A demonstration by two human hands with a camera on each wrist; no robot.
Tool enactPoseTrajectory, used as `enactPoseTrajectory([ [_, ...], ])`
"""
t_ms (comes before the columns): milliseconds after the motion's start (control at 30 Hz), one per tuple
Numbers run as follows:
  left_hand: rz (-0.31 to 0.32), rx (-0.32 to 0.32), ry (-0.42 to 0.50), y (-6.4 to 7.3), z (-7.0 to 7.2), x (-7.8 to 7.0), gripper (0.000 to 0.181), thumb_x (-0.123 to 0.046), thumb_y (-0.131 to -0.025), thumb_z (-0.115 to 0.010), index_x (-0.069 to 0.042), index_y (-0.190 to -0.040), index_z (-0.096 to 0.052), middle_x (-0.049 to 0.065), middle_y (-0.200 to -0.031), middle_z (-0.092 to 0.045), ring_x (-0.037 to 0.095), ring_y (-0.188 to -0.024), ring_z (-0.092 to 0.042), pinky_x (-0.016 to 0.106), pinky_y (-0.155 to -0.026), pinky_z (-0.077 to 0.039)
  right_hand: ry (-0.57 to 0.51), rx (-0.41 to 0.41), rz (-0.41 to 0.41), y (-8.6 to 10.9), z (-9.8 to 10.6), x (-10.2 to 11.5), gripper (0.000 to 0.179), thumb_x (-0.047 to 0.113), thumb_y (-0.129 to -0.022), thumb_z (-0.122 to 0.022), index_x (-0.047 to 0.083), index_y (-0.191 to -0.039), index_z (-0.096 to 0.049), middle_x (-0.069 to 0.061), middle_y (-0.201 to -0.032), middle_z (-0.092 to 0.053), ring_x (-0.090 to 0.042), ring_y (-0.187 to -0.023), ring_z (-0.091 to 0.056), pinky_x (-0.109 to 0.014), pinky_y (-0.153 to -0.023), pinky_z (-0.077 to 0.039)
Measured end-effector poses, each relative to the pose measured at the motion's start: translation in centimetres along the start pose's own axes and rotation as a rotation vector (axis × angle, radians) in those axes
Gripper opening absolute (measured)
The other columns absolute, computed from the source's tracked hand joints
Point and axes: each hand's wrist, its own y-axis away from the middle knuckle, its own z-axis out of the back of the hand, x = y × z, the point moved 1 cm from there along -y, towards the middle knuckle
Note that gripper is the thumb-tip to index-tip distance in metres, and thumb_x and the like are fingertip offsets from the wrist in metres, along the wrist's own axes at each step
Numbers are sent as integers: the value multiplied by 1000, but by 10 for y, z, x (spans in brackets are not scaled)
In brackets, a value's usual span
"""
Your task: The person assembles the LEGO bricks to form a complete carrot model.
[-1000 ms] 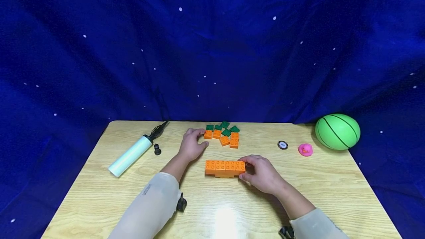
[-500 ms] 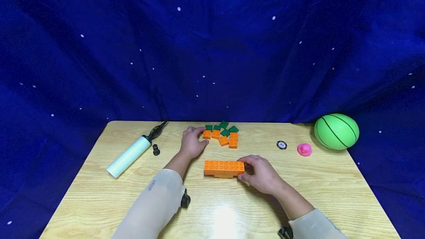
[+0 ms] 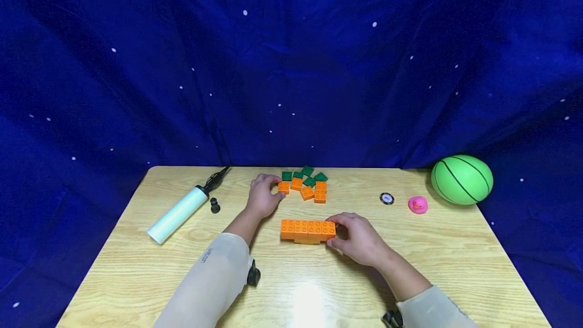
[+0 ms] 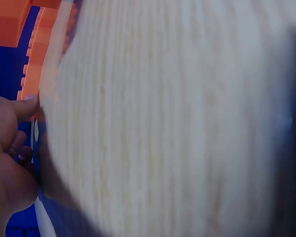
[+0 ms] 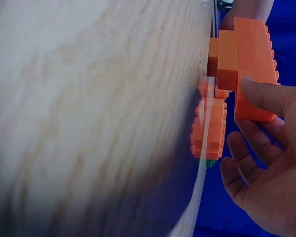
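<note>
My left hand [image 3: 264, 197] pinches a small orange building brick [image 3: 283, 188] between thumb and fingers at the back of the table. In the left wrist view its thumb [image 4: 24, 107] touches orange, the brick's outline being hard to make out. My right hand [image 3: 360, 239] grips the right end of a long orange brick assembly [image 3: 307, 228], whose wide top row overhangs a narrower base. The right wrist view shows the thumb [image 5: 266, 95] on one side of this assembly and fingers on the other. More orange bricks [image 3: 321, 192] and several green bricks [image 3: 309, 181] lie by the left hand.
A pale hand pump [image 3: 178, 214] and a small black chess pawn [image 3: 215, 205] lie on the left of the wooden table [image 3: 136, 277]. A poker chip [image 3: 386, 198], a pink rubber duck [image 3: 418, 205] and a green ball [image 3: 462, 179] are at the right. Blue cloth [image 3: 291, 65] hangs behind.
The small orange brick at my left fingers has slid slightly toward me, leaving a gap from the green brick behind it. My right hand and the assembly stay put.
</note>
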Motion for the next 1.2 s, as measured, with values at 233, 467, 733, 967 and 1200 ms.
enactPoseTrajectory([
  [233, -27, -11, 54, 3, 4, 2, 36, -16, -91, -82, -8, -124, -68, 11, -126, -70, 33, -122, -60, 47, -109, -42, 9, 6, -4, 0, -1, 1, 44, 17, -84, -87, 12, -125, -72, -3, -123, -70, -27, -118, -62, -49, -103, -50],
  [467, -15, 0, 91, 8, 6, 7, 36, -15, -90, -82, -8, -123, -68, 10, -119, -73, 30, -112, -64, 45, -100, -50, -4, 5, -4, 0, -1, 0, 42, 16, -84, -87, 13, -124, -72, -1, -121, -70, -24, -115, -63, -47, -101, -50],
  [733, -29, 2, 141, 16, 9, 5, 34, -15, -90, -83, -9, -120, -69, 9, -115, -72, 27, -108, -65, 42, -98, -51, -1, 5, -9, 0, -2, 0, 42, 16, -84, -87, 14, -124, -72, 0, -120, -70, -23, -114, -63, -47, -100, -51],
  [967, -17, 4, 156, 23, 12, 4, 35, -18, -90, -83, -13, -122, -70, 6, -115, -71, 26, -104, -63, 44, -97, -50, 1, 4, -20, 0, -2, 0, 42, 16, -84, -87, 14, -123, -73, -1, -121, -70, -23, -114, -63, -47, -101, -50],
  [1200, -14, 10, 172, 31, 16, 2, 34, -22, -91, -83, -17, -122, -70, 4, -118, -71, 24, -104, -61, 44, -96, -49, 5, 6, -31, -1, -2, 1, 41, 16, -84, -87, 15, -123, -73, 1, -119, -70, -22, -112, -63, -47, -99, -51],
])
